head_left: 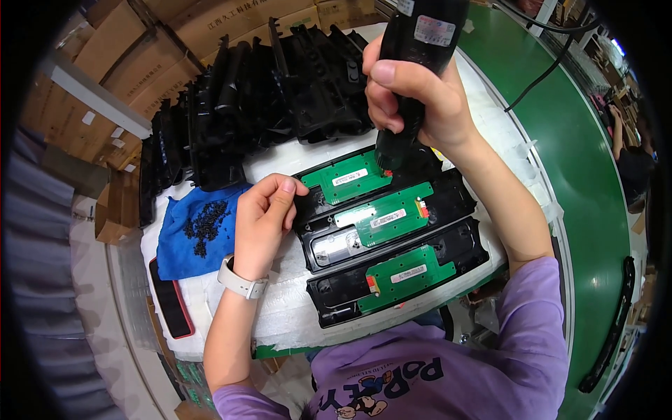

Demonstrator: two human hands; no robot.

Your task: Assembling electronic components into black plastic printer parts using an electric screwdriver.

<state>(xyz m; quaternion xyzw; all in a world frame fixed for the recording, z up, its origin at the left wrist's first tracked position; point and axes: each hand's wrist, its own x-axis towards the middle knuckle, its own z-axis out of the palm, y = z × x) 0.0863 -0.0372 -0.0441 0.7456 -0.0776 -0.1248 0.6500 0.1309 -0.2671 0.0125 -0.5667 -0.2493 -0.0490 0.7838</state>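
We see first the green conveyor belt [595,175] curving along the right side, and beside it the white foam-covered workbench [294,318] that carries everything else. Cardboard boxes [133,63] stand beyond the bench's far left corner. Along the far edge of the bench a long row of black plastic housings [280,91] leans on edge, packed close together.

In the middle of the bench three black panels lie side by side, each with a green circuit board set in it: the far panel [413,164], the middle panel [448,203] and the near panel [462,248] at the near edge. At the left edge lies a blue cloth [171,252] with a heap of small black screws [205,224] on it, and a dark phone with a red rim [170,301] lies at the near left corner.

Our right hand [413,98] is clenched around a black electric screwdriver [416,63], held upright with its tip down on the far panel's circuit board [350,176], close to a small red connector. A black cable [553,63] runs off across the belt.

Our left hand [266,217], with a white watch [241,280] on the wrist, has its fingers curled and its thumb and fingertips resting on the left end of the far panel; we cannot tell whether it pinches a screw.
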